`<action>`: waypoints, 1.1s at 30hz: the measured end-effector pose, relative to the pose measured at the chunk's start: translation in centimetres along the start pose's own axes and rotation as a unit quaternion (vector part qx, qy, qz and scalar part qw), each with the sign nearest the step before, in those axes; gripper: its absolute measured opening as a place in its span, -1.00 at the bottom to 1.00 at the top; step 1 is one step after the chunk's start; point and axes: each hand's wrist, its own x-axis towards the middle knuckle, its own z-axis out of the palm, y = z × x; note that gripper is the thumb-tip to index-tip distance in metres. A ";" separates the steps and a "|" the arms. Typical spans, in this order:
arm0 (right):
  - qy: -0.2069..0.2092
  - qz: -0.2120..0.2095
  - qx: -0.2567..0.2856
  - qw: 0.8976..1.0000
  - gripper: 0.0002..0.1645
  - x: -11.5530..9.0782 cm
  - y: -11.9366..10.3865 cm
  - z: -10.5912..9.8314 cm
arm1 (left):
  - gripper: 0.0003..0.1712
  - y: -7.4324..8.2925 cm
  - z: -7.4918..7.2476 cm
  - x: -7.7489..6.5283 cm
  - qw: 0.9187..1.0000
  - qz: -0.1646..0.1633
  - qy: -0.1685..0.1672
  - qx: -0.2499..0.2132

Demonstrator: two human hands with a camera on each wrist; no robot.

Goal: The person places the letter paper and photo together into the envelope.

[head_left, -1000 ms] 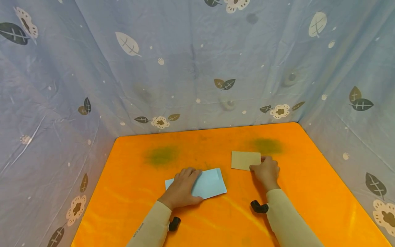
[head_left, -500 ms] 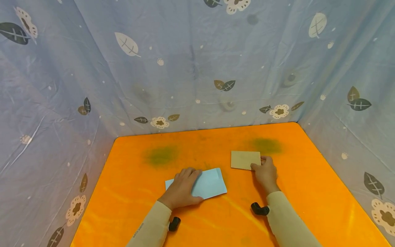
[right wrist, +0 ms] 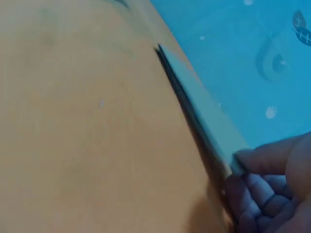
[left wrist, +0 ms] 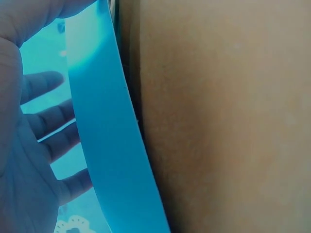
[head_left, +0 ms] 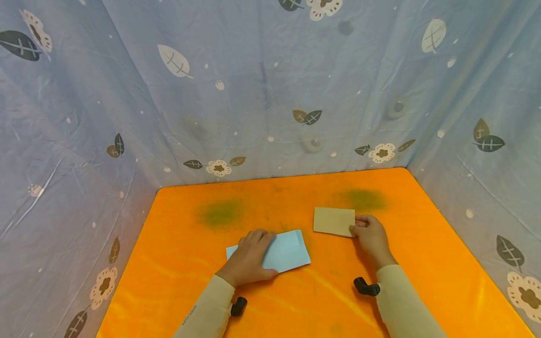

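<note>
A light-blue paper envelope [head_left: 287, 253] lies on the orange table, left of centre, with a folded strip along its right end. My left hand [head_left: 247, 260] rests across its left part, thumb along the near edge and fingers reaching toward the far edge. In the left wrist view those fingers [left wrist: 48, 119] are spread and fairly straight above the blue paper [left wrist: 104, 131]. My right hand [head_left: 373, 237] pinches the right edge of a tan folded card [head_left: 334, 221] between thumb and fingers. Two layers of the card [right wrist: 201, 104] show edge-on in the right wrist view, the thumb on the upper one.
The orange tabletop [head_left: 279, 197] carries two greenish smudges near its back edge. Pale blue curtains [head_left: 262, 94] with leaf and flower prints enclose the back and both sides. Black devices [head_left: 366, 287] sit by the sleeves at each wrist.
My right hand has shifted slightly right and nearer, its hold now at the card's outer right edge. The card has moved a little left and nearer. The left hand and envelope stay put.
</note>
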 end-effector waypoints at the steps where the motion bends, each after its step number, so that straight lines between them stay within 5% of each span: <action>1: -0.002 -0.003 -0.002 1.000 -0.42 0.0 0.2 -0.1 | 0.11 0.0 0.0 0.0 1.000 0.000 0.000 0.000; 15: -0.023 -0.007 0.036 0.999 -0.59 -0.3 0.5 -1.0 | 0.11 0.0 0.1 0.0 1.000 -0.001 0.001 0.003; 33: -0.047 -0.019 0.063 0.997 -0.40 -1.3 0.3 -1.1 | 0.11 0.0 0.0 -0.1 1.000 -0.009 0.000 -0.004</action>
